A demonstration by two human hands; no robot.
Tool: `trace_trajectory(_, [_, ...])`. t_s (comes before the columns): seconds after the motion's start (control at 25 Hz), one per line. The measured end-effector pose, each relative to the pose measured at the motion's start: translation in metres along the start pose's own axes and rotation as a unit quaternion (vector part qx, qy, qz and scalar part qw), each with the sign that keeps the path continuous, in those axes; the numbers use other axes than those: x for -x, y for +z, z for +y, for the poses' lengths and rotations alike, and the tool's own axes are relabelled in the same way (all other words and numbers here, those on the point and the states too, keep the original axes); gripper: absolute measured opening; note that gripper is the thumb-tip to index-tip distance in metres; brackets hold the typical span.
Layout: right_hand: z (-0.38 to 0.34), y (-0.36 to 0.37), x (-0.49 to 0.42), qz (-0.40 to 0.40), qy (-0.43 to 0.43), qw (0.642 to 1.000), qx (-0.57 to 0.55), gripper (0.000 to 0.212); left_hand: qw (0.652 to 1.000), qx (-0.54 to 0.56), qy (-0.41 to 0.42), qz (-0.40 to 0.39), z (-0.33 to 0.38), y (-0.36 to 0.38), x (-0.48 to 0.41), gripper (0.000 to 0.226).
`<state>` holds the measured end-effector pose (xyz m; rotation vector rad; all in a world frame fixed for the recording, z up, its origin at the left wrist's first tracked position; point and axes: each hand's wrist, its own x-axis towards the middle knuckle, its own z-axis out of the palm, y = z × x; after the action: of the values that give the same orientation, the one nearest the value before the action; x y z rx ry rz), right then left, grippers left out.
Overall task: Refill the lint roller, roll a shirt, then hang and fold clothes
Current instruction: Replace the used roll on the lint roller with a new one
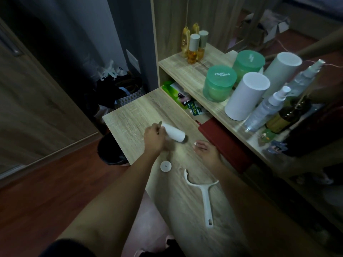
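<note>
On the wooden desk [130, 115], a lint roller lies in pieces, its refill hardly begun.

The left hand [154, 138] curls round one end of a white paper roll [175, 134], low over the desk, whether touching it cannot be told; the right hand [206, 149] rests loose and open just beside the roll, holding nothing; the bare white handle [206, 197] lies nearer the person, its fork empty; a small round cap [165, 166] sits between handle and left hand; by this showing the roller is apart and the roll not yet fitted; rolling a shirt, hanging and folding all seem left to do.
</note>
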<state>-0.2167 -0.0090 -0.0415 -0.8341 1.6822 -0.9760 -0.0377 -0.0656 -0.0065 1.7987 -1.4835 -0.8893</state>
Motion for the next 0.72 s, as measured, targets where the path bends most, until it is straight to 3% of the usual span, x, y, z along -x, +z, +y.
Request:
trace_trajectory(0.12, [-0.006,-0.003,0.005,-0.004,-0.021,0.999,-0.031,0.039,0.979,0.144,-0.143,-0.015,-0.006,0.001,0.02,0.017])
trace_trajectory(0.32, [-0.005,0.007,0.01,-0.026,-0.045,0.998,-0.035,0.043,0.942,0.251,-0.218,-0.036,-0.015,0.006,0.032,0.015])
trace_trajectory(0.52, [-0.008,0.012,0.021,-0.041,-0.063,0.995,-0.059,0.044,0.919,0.316,-0.235,-0.022,-0.018,0.006,0.045,0.011])
trace_trajectory(0.64, [-0.009,0.013,0.027,0.0,-0.081,0.997,0.016,0.039,0.914,0.337,-0.225,-0.017,-0.012,0.006,0.053,0.015])
trace_trajectory(0.72, [-0.006,0.014,0.029,0.025,-0.084,0.994,0.07,0.038,0.932,0.306,-0.196,-0.008,-0.006,0.005,0.059,0.017])
